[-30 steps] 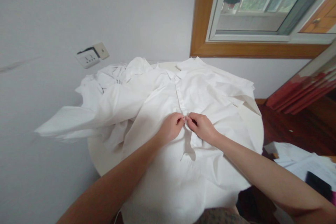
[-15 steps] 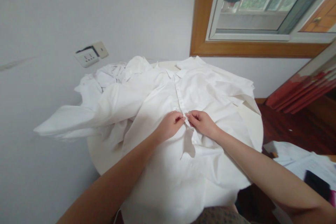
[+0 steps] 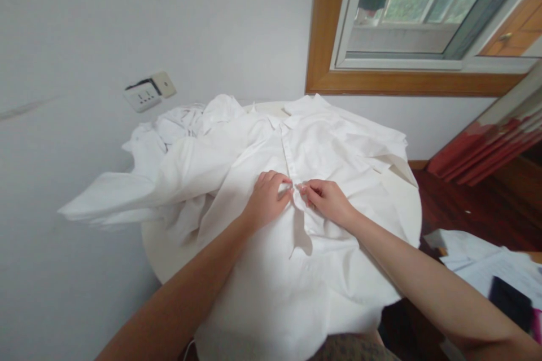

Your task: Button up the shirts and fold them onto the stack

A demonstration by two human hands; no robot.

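A white button-up shirt lies spread front-up over a small round white table, its collar toward the wall. My left hand and my right hand meet at the button placket in the middle of the shirt. Both pinch the placket's fabric edges with curled fingers, fingertips almost touching. Below my hands the shirt front gapes open in a dark fold. One sleeve sticks out past the table's left edge.
More crumpled white cloth is piled at the table's back left. A wall socket sits on the white wall behind. A wood-framed window is at upper right. Papers and a dark phone lie at lower right above the wooden floor.
Both hands stay at the placket and have shifted slightly up it. My left hand's fingers have lifted and curled more over the fabric edge. The view has drifted a little.
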